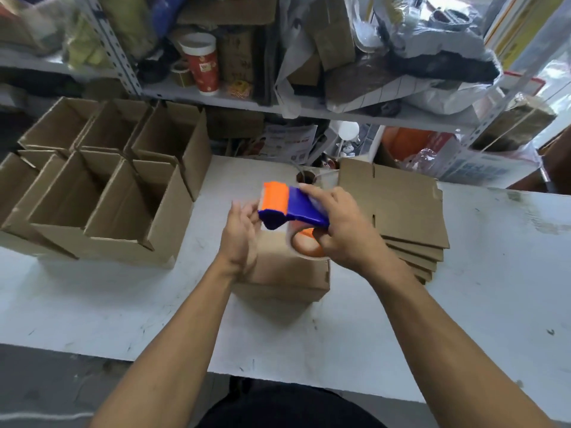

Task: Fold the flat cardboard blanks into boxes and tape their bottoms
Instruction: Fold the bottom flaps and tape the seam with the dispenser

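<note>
Right hand: the right hand grips a tape dispenser, fingers curled over its blue body and the thumb tucked in under the roll.
Left hand: the left hand is held edge-on just left of the dispenser, fingers straight and loosely spread; its fingertips are at the dispenser's blue lower lip, but motion blur makes it impossible to tell whether they touch it.
Tape dispenser: orange front plate, blue hood, a clear tape roll on an orange core beneath; the roll is half covered by the right hand and the loose end of tape cannot be made out.
Folded box: a folded cardboard box sits on the table directly beneath both hands, bottom side up; its near half shows, its far half is hidden by the hands and the dispenser, so the seam is out of sight.
Flat blanks: a stack of flat cardboard blanks lies just right of the right hand and beyond it, its lower edges fanned out past the wrist.
Finished boxes: open cardboard boxes stand packed together well left of the left hand, the leftmost cut off by the frame.
Spare roll: beyond the dispenser a tape roll peeks out, mostly hidden.
Table: white worktable, scuffed, under everything.
Shelves: cluttered metal shelving beyond, blurred.
</note>
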